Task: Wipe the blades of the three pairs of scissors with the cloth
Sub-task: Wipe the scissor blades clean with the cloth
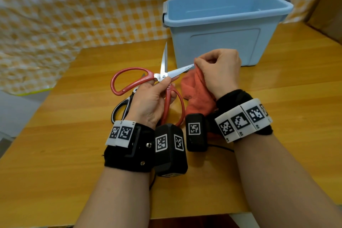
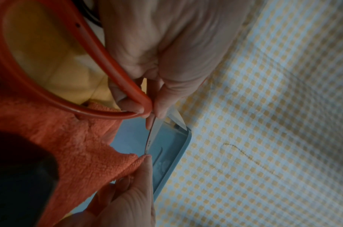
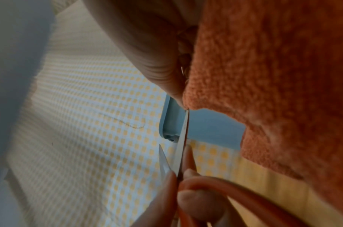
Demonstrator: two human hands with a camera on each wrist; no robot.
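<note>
My left hand (image 1: 157, 87) holds the red-handled scissors (image 1: 129, 81) near the pivot, blades spread wide above the table. One blade (image 1: 164, 57) points up and away. The other blade (image 1: 182, 70) points right, and my right hand (image 1: 216, 65) pinches the orange cloth (image 1: 194, 89) around its tip. The wrist views show the same pinch: cloth (image 2: 79, 145) at the blade tip (image 2: 149, 142), and cloth (image 3: 263, 76) folded over the blade (image 3: 183, 138). A black-and-white-handled pair of scissors (image 1: 121, 106) lies on the table under my left hand. A third pair is not visible.
A light blue plastic bin (image 1: 222, 24), open and with nothing visible inside, stands on the wooden table (image 1: 74, 153) just behind my right hand. A yellow-and-white checked sheet (image 1: 55, 15) covers the wall and the table's far left.
</note>
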